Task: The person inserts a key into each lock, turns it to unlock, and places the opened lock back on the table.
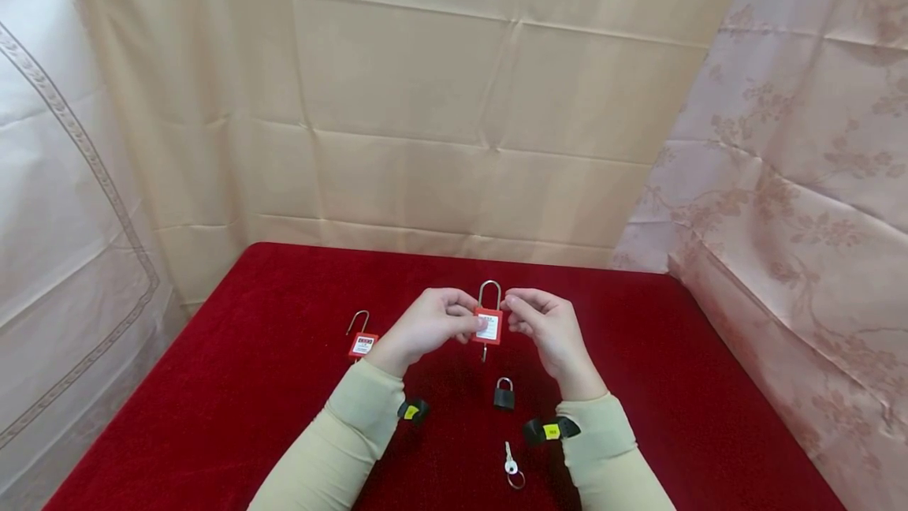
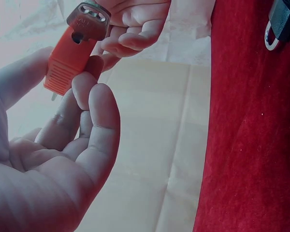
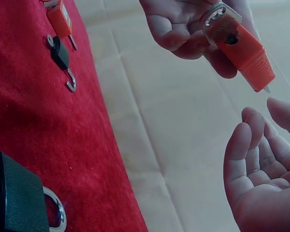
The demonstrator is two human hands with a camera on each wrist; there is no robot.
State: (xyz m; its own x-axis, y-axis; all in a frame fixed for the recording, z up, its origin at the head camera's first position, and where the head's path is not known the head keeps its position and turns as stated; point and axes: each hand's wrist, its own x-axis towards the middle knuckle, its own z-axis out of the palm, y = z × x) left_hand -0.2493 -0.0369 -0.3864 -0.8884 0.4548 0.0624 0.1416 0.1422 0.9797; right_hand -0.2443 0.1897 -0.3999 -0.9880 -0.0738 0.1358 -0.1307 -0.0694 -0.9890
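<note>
The left hand [image 1: 429, 330] pinches a red padlock [image 1: 494, 328] upright above the cloth, thumb over its white label. Its tall shackle points up, and a key [image 1: 485, 353] sticks out of the bottom. In the left wrist view, the key's head [image 2: 88, 20] lies against the lock's red body [image 2: 67, 60]. To the right of the lock is the right hand [image 1: 553, 330], fingertips close to the shackle's base. The right wrist view shows a gap between the right hand [image 3: 266, 179], fingers loosely bent and holding nothing, and the red padlock [image 3: 244, 50].
Another red padlock [image 1: 363, 345], shackle open, lies beside the left wrist. Below the hands are a black padlock [image 1: 504, 397] and a key on a ring [image 1: 511, 466]. The right wrist view shows a smaller black padlock [image 3: 60, 53] with an open shackle. Red cloth [image 1: 284, 314] covers the table.
</note>
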